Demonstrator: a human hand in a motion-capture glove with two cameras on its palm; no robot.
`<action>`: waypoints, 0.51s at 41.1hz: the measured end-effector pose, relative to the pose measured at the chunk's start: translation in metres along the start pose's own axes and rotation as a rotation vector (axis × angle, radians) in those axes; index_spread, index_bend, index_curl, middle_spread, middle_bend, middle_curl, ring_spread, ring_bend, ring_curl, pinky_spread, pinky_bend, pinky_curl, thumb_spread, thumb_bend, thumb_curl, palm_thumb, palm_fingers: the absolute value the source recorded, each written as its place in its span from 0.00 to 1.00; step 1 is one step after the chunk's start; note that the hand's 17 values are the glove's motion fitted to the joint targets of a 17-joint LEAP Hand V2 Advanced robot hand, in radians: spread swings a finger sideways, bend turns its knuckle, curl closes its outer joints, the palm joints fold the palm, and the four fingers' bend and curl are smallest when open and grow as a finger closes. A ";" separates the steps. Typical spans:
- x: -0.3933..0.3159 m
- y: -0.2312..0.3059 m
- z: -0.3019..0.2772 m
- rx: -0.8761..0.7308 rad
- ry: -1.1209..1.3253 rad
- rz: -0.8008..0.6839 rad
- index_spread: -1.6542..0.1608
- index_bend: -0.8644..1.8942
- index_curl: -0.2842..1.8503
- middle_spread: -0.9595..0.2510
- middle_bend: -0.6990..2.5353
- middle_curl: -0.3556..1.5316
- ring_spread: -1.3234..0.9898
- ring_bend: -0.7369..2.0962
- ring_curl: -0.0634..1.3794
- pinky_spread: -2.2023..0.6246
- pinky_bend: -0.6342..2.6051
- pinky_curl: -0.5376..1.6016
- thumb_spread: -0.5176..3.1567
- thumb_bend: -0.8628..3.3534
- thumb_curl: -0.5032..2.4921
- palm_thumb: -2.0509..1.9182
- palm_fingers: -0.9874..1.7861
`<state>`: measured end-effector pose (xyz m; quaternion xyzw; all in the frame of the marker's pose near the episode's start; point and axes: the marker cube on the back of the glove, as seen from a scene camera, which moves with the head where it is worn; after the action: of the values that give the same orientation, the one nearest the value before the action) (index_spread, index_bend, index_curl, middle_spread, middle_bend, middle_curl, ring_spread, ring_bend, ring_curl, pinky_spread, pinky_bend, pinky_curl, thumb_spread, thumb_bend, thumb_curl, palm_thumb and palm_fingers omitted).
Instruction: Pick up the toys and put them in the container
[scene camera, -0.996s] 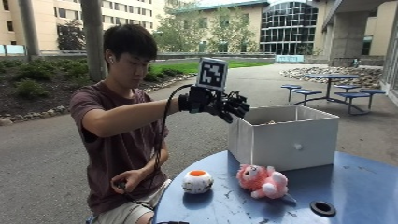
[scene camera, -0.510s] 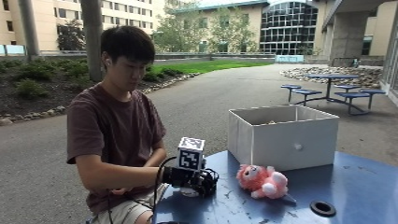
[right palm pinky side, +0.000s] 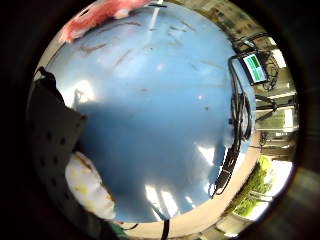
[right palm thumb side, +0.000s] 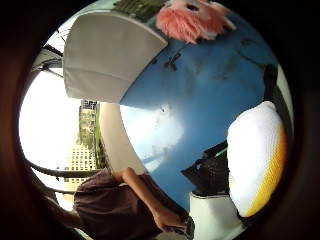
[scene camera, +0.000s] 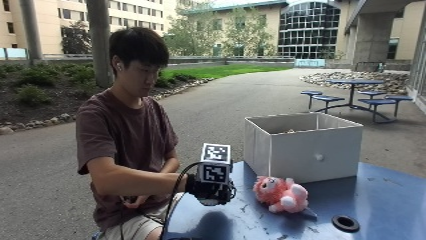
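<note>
Lowered from beside the white container (scene camera: 303, 147), the gloved right hand (scene camera: 212, 191) is closed around the soft, light white-and-orange ball (right palm thumb side: 257, 160), taken across its middle, beside the pink plush (scene camera: 281, 193) on the desk (scene camera: 373, 200).

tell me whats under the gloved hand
A white and orange toy sits close against the gloved right hand on the blue table. The outside view hides it.

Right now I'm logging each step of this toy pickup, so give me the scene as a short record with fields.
surface: blue table
container: white box, open top, on the table
toy near palm: white and yellow toy, lying against the gloved right hand; a grip cannot be confirmed
toy waiting: pink plush toy, lying on the table in front of the box
other hand: bare, low at the person's lap
</note>
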<state>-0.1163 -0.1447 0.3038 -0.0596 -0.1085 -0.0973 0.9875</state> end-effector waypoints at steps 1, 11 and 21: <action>0.002 -0.003 -0.013 -0.007 -0.015 0.004 0.89 0.69 0.36 0.70 0.56 0.53 0.45 0.71 0.48 0.64 0.51 0.46 0.47 0.30 0.41 0.73 0.84; -0.021 -0.037 -0.187 0.074 0.075 0.036 0.85 0.74 0.41 0.66 0.61 0.58 0.42 0.74 0.53 0.64 0.51 0.48 0.39 0.25 0.44 0.66 0.74; -0.076 -0.082 -0.308 0.157 0.229 0.028 0.83 0.75 0.45 0.65 0.63 0.61 0.41 0.75 0.55 0.64 0.52 0.50 0.35 0.24 0.47 0.65 0.71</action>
<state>-0.1432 -0.2540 -0.0036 0.0277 -0.0014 -0.0811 0.9963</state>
